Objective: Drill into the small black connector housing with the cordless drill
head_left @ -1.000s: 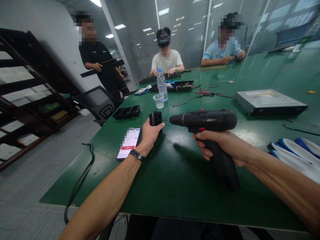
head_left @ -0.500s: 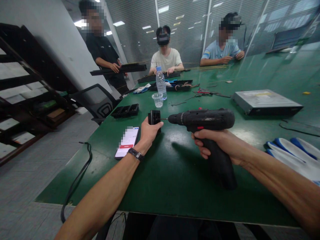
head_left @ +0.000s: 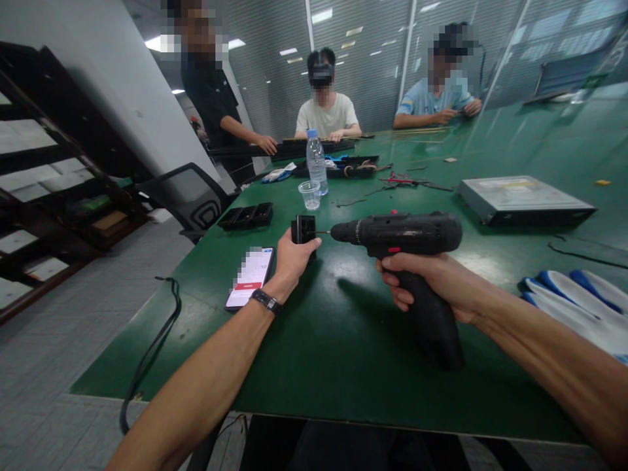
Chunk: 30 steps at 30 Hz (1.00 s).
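Black drill gripped in our right hand, black block held in our left hand, green bench beneath.

Bottle behind clear cup

Right hand grips drill, bit aimed at black part in left hand. Cup, bottle beyond left hand, phone to its left; glove right of right hand.
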Motion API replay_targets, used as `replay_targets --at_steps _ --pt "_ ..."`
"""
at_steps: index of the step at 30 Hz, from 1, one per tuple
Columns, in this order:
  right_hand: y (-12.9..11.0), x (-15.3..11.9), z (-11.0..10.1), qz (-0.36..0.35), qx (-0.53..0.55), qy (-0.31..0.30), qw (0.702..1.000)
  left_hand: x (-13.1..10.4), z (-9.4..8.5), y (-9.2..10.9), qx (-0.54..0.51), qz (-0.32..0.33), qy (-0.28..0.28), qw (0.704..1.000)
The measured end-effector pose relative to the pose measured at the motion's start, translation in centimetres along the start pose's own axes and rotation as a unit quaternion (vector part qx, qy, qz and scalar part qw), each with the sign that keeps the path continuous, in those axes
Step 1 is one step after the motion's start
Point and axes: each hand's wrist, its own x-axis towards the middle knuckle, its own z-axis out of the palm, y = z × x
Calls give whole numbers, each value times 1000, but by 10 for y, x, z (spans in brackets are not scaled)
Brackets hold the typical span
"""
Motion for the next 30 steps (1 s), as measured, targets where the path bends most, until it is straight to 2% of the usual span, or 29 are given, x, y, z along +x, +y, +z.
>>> replay_targets --at_steps 30 --pt "-2 -1 3 -2 -1 1 1000 1 -1 -3 11 12 -2 1000"
